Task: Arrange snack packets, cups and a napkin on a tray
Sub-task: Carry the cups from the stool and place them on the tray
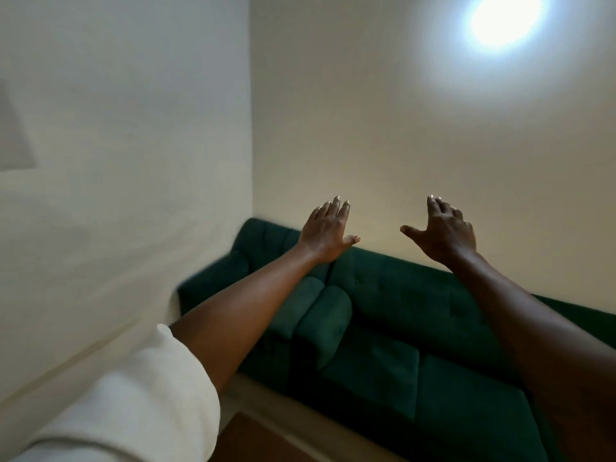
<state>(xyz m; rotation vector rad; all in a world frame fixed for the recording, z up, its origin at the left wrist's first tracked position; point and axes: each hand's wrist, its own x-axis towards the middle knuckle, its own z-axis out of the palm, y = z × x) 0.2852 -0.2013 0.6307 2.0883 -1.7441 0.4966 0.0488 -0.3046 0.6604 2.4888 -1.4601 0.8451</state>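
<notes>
Though raised over the green sofa (400,295), left hand (328,230) and right hand (445,233) released, grasping nothing; seemingly a signalling pose, not handling.

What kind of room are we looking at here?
Probably a home living room: a dark green tufted sofa with cushions stands against plain cream walls meeting in a corner, with a bright round light above.

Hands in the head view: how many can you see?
2. The left hand is raised left of centre, the right hand right of centre, both open and empty above the green sofa. None hidden.
</notes>
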